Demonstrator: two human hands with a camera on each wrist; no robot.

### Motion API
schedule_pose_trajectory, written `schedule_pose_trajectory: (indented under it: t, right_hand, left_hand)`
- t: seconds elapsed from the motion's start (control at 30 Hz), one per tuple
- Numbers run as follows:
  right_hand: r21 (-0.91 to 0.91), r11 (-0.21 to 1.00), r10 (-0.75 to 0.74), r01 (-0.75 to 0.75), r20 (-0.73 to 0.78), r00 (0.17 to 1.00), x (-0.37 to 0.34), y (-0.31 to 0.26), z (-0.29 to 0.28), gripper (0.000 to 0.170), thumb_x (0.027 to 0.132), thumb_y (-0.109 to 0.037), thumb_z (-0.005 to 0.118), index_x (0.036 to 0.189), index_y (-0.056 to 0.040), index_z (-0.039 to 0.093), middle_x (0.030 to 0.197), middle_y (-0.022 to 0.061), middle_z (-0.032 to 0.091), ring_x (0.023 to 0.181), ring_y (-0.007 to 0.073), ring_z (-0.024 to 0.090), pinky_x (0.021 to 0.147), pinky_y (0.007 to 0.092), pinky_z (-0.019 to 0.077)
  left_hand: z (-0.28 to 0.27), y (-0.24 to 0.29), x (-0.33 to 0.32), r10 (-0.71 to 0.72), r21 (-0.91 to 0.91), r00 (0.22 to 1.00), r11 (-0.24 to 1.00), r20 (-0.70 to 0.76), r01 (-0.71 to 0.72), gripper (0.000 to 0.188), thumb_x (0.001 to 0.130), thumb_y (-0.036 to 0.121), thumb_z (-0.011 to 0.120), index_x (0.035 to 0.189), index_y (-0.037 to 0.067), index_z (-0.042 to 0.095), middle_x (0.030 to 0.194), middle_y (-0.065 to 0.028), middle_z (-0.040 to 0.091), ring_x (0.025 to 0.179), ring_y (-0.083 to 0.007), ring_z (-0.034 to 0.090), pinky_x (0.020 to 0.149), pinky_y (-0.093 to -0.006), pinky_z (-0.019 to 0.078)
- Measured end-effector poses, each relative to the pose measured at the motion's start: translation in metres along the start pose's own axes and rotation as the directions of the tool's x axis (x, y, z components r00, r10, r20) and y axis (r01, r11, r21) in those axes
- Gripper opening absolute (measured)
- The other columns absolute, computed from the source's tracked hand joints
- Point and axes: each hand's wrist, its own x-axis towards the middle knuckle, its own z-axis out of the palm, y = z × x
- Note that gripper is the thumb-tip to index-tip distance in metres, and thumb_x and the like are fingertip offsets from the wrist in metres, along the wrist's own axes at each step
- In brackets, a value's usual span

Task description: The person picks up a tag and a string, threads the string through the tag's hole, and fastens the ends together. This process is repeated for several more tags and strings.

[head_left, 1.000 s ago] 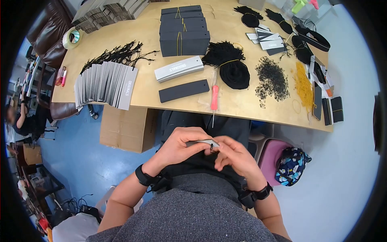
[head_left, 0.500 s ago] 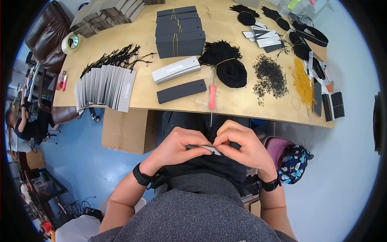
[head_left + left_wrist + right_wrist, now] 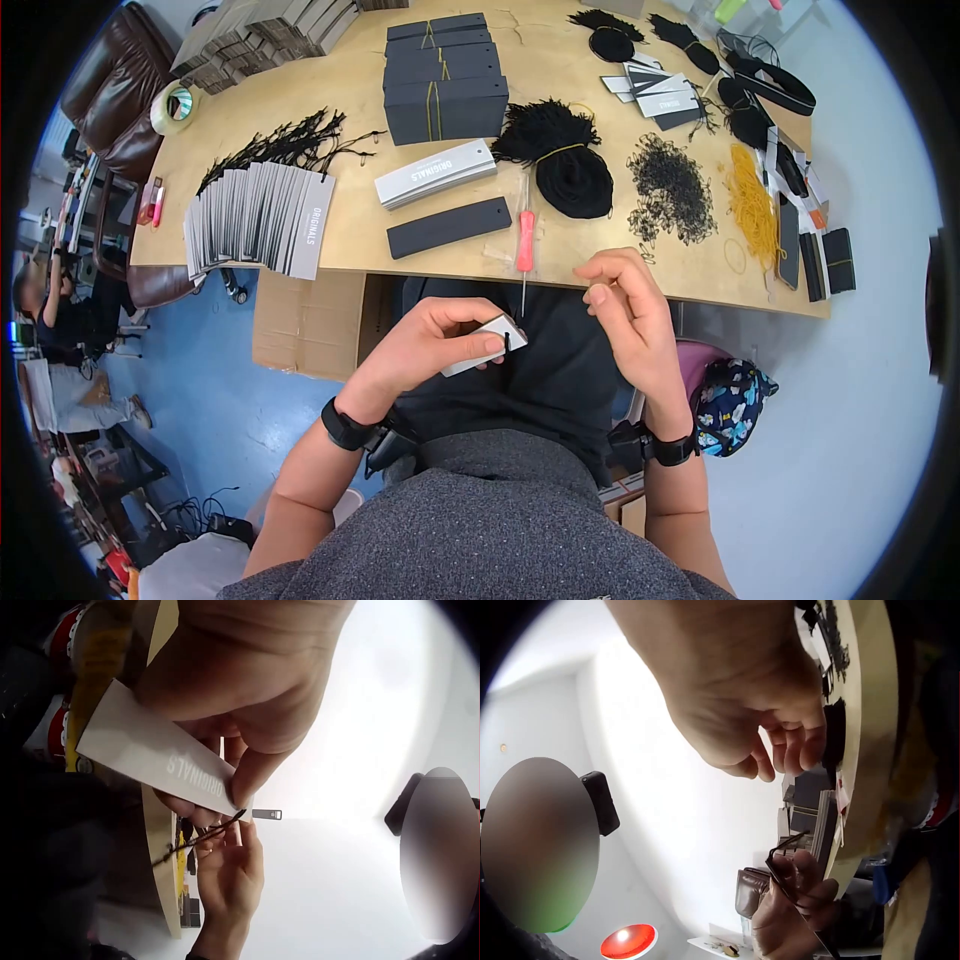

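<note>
My left hand (image 3: 425, 350) grips a pale card hang tag (image 3: 142, 746) over my lap, thumb flat on its printed face. "ORIGINALS" is lettered near the tag's end. A black cord (image 3: 196, 840) passes through that end and trails off it, knotted along its length. Up and to the right, near the table's front edge, my right hand (image 3: 635, 320) is raised apart from the tag. Its fingers are loosely bent, with a gap between thumb and forefinger and nothing seen in them.
On the table (image 3: 420, 275) lie a fan of corded tags (image 3: 255, 220), a white tag stack (image 3: 435, 175), a dark tag stack (image 3: 450, 228) and banded dark stacks (image 3: 445, 110). A red-handled tool (image 3: 526, 240) overhangs the front edge. Black cords (image 3: 575, 180), small black loops (image 3: 670, 190) and yellow bands (image 3: 750, 205) lie right.
My right hand has drawn away from the tag, up and to the right. My left hand has turned the tag so its pale face and the black cord show.
</note>
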Motion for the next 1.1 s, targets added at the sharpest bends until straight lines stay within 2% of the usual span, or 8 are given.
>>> schedule_pose_trajectory:
  t: [0.27,0.4,0.47,0.53,0.73,0.8,0.93,1.1]
  right_hand:
    - [0.194,0.954,0.176,-0.229,0.256,0.951,0.013,0.001,0.007,0.028,0.102,-0.022,0.058,0.117,0.0015,0.064,0.107,0.0067,0.057,0.083,0.0113,0.057,0.075,0.0254,0.0461]
    - [0.226,0.902,0.265,-0.367,0.38,0.886,0.016,0.008,0.024,0.028,0.103,-0.025,0.056,0.105,0.0012,0.066,0.085,0.002,0.058,0.072,0.0073,0.053,0.066,0.0228,0.0443]
    - [0.445,0.777,0.301,-0.445,0.36,0.883,0.017,0.008,0.026,0.029,0.103,-0.027,0.057,0.098,-0.0004,0.066,0.079,-0.0003,0.057,0.066,0.0055,0.048,0.06,0.0214,0.042]
    - [0.658,0.442,0.254,-0.61,0.56,0.789,0.013,0.009,0.02,0.032,0.102,-0.032,0.057,0.097,-0.0016,0.066,0.081,-0.0002,0.059,0.063,0.0047,0.045,0.057,0.0209,0.0398]
    - [0.145,0.756,0.491,-0.638,0.519,0.699,0.014,0.001,0.02,0.038,0.098,-0.03,0.061,0.079,0.0009,0.069,0.076,0.001,0.062,0.062,0.0076,0.047,0.056,0.024,0.0392]
    - [0.018,0.981,0.169,-0.195,0.418,0.893,0.007,0.01,0.026,0.026,0.093,-0.024,0.066,0.084,-0.0005,0.073,0.074,0.0048,0.06,0.065,0.0138,0.053,0.06,0.0281,0.042]
    - [-0.225,0.964,0.212,-0.145,0.313,0.926,0.001,0.0,0.03,0.017,0.084,-0.022,0.075,0.09,-0.0066,0.076,0.076,0.0078,0.055,0.071,0.0189,0.057,0.065,0.032,0.044]
    - [-0.158,0.979,0.168,-0.129,0.26,0.951,-0.001,0.001,0.04,0.021,0.08,-0.02,0.08,0.096,-0.0072,0.076,0.079,0.0065,0.053,0.069,0.0181,0.054,0.063,0.0319,0.0428]
  left_hand:
    - [-0.013,0.009,-0.003,-0.045,-0.093,0.999,0.995,0.017,0.047,0.023,0.091,0.009,0.07,0.111,-0.002,0.069,0.107,-0.0148,0.072,0.081,-0.0134,0.067,0.073,-0.0268,0.0555]
    - [-0.014,0.01,-0.004,-0.004,-0.092,1.0,0.996,-0.017,0.002,0.02,0.09,0.008,0.07,0.107,-0.003,0.07,0.106,-0.009,0.068,0.082,-0.0133,0.067,0.073,-0.026,0.0553]
    - [-0.015,0.014,-0.006,0.016,-0.046,0.999,0.999,-0.033,-0.017,0.02,0.09,0.007,0.07,0.107,-0.003,0.07,0.106,-0.0072,0.066,0.084,-0.0128,0.066,0.074,-0.0256,0.0546]
    - [-0.017,0.016,-0.006,0.035,0.0,0.999,0.999,-0.04,-0.035,0.019,0.089,0.006,0.07,0.106,-0.003,0.07,0.106,-0.0054,0.063,0.086,-0.0124,0.064,0.076,-0.0253,0.054]
    - [-0.017,0.018,-0.003,0.323,0.403,0.946,0.863,0.029,-0.306,0.019,0.087,0.002,0.071,0.106,0.001,0.072,0.096,-0.0043,0.064,0.083,-0.0124,0.061,0.074,-0.027,0.0494]
    - [-0.012,0.024,-0.003,0.327,0.511,0.944,0.805,0.043,-0.302,0.019,0.086,0.001,0.071,0.105,0.001,0.073,0.091,-0.0066,0.066,0.082,-0.0159,0.062,0.073,-0.0291,0.0492]
    - [-0.009,0.026,-0.002,0.304,0.543,0.952,0.795,0.026,-0.269,0.019,0.085,0.001,0.071,0.103,0.002,0.073,0.088,-0.0073,0.067,0.082,-0.0165,0.063,0.073,-0.0287,0.0488]
    - [-0.008,0.022,-0.002,0.288,0.513,0.957,0.826,-0.029,-0.233,0.02,0.085,0.002,0.071,0.104,0.003,0.074,0.088,-0.0066,0.065,0.082,-0.0159,0.062,0.073,-0.0282,0.0485]
